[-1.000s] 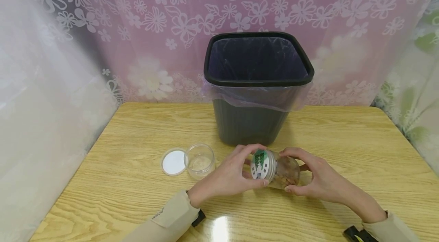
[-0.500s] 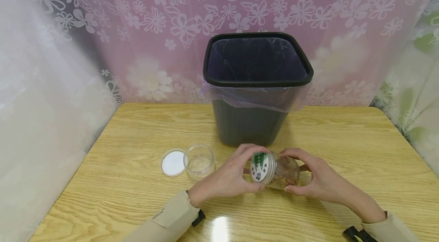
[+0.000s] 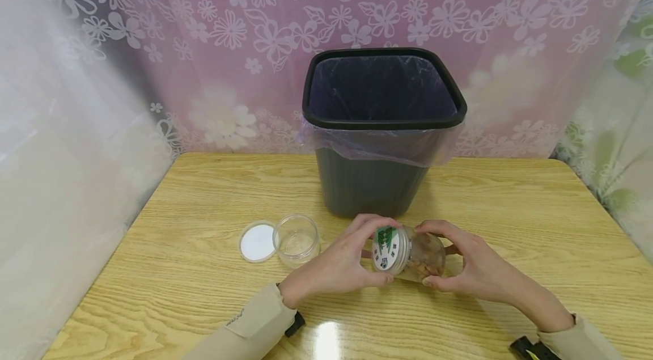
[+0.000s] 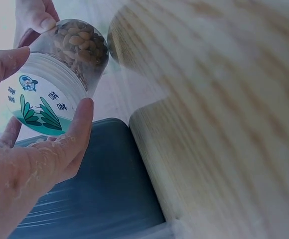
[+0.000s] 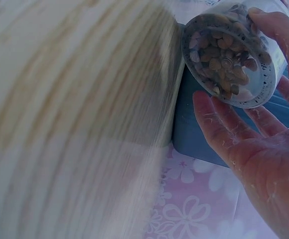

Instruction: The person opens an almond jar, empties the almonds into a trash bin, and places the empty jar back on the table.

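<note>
A clear jar (image 3: 427, 255) of small brown pieces, like nuts or pebbles, lies on its side between the hands, low over the table. Its round lid (image 3: 386, 248) faces left, with a white and green label. My left hand (image 3: 342, 261) grips the lid by its rim, thumb below and fingers above. Around the body of the jar, toward its base, curls my right hand (image 3: 476, 269). The left wrist view shows the label (image 4: 40, 107) and the ribbed lid edge close up. In the right wrist view the jar's base (image 5: 229, 64) shows the pieces through it.
Behind the hands stands a dark bin (image 3: 374, 178) with a thin purple liner over its rim. An open clear tub (image 3: 298, 258) and a flat white disc with a clear rim (image 3: 257, 242) lie left on the wooden table (image 3: 204, 201). Flowered curtains (image 3: 245, 48) surround it.
The lid's label has turned slightly, and my left thumb and fingers have shifted a little on the lid. My right hand stays in place on the jar.
</note>
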Demonstrator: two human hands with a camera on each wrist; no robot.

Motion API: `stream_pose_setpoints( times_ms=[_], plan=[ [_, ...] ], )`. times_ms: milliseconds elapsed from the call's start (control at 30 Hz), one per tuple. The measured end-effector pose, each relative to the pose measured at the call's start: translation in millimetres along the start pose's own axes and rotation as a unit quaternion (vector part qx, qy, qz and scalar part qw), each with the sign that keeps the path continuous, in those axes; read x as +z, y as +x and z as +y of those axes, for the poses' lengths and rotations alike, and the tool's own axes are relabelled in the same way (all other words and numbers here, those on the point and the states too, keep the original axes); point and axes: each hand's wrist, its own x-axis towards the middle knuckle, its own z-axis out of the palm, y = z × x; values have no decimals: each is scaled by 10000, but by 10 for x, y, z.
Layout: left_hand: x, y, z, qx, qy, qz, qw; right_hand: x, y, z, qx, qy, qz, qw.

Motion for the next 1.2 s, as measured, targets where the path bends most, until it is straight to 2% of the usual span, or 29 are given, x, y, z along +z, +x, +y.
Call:
stream_pose_setpoints(
  times_ms=[333, 567, 900, 1200],
  plan=[
    [-11, -10, 11, -105, -91, -29, 9999, 13, -4, 14, 174, -61, -4, 9998],
    [-22, -5, 18, -160, -162, -51, 9997, -1, 0, -8, 52, -72, 12, 10000],
    [-19, -12, 32, -424, -1, 80, 9991, 12, 4, 14, 193, -82, -11, 9998],
    [-5, -13, 28, -661, -251, 134, 9974, 14, 1, 24, 246, -86, -20, 9997]
  ],
)
